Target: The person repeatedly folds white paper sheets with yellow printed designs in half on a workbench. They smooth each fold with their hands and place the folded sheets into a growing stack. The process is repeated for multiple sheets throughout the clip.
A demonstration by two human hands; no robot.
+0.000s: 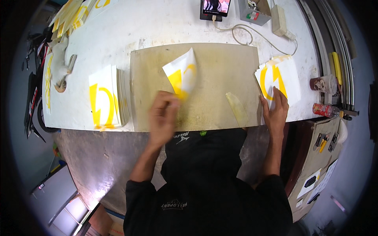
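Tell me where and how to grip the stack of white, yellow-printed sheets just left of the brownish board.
Probably pinch the near edge of the stack top and bottom, from the front: it lies near the rim of the white table, so reaching beneath looks easiest.

There is one board (220, 69), with one sheet (182, 70) over it. Around it count two hands, the left hand (162, 117) at seven o'clock and right hand (276, 111) past three; one stack (100, 105) at nine, another (271, 78) at three; one cat (61, 67) past nine; one phone (215, 6) past twelve; one box (255, 15) at one; one cup (323, 84) and one bottle (325, 110) at three.
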